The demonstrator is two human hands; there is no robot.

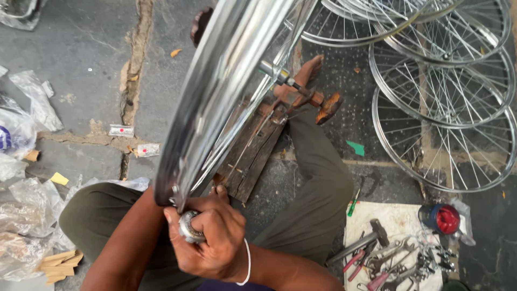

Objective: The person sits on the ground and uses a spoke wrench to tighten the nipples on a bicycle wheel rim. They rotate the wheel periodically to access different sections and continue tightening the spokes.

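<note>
The right hand (212, 237) is wrapped tight around a small round silver metal tool (189, 227), pressed against the edge of a big shiny silver bicycle wheel rim (215, 91). The left hand is hidden behind the right one, so I cannot tell if it is open or closed.

The rim stands up on its edge, between the person's knees, over a dark wooden board (253, 156) on the stone floor (81, 59). It looks smooth and bright like a mirror, with thin spokes going to the middle.

The tool could slip off the smooth rim, I think, and the fingers could get pinched. The rim could also tip sideways toward the stacked silver spoked wheels (441, 108).
</note>
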